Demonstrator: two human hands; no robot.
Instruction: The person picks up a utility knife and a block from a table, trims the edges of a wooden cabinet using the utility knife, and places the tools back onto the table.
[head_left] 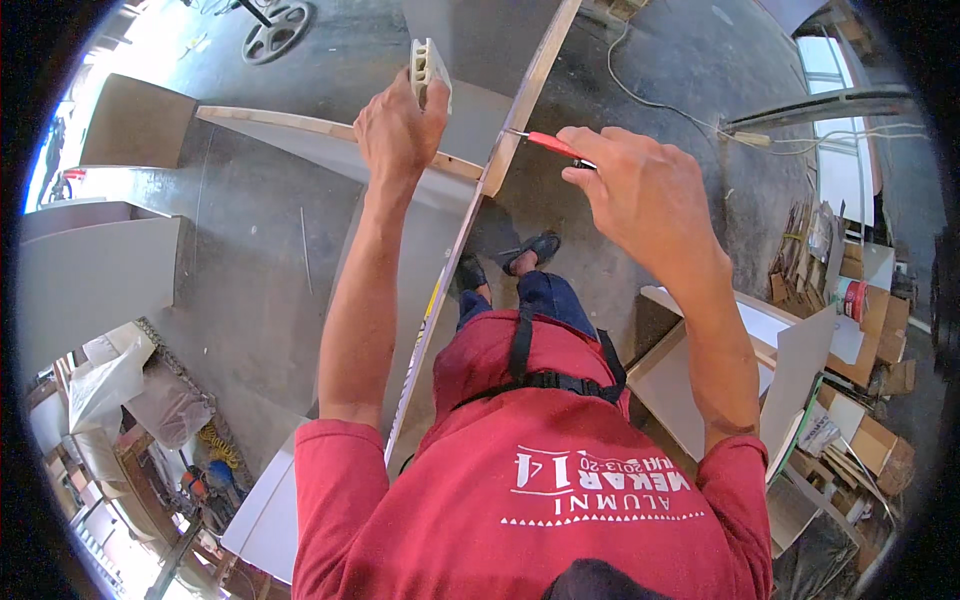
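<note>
My left hand is closed round a cream hollow block with open cells along its side, held above a crosspiece with a pale wood edge. My right hand grips a slim red tool with a dark end and a thin tip; its exact kind is unclear. That tip is at the narrow edge of a long upright panel, close to where the crosspiece meets it. Whether it touches the edge I cannot tell.
A pale cabinet box and a brown panel stand at the left. Behind lies a grey wheel. A cable crosses the floor at the right, near a board frame and cardboard scraps.
</note>
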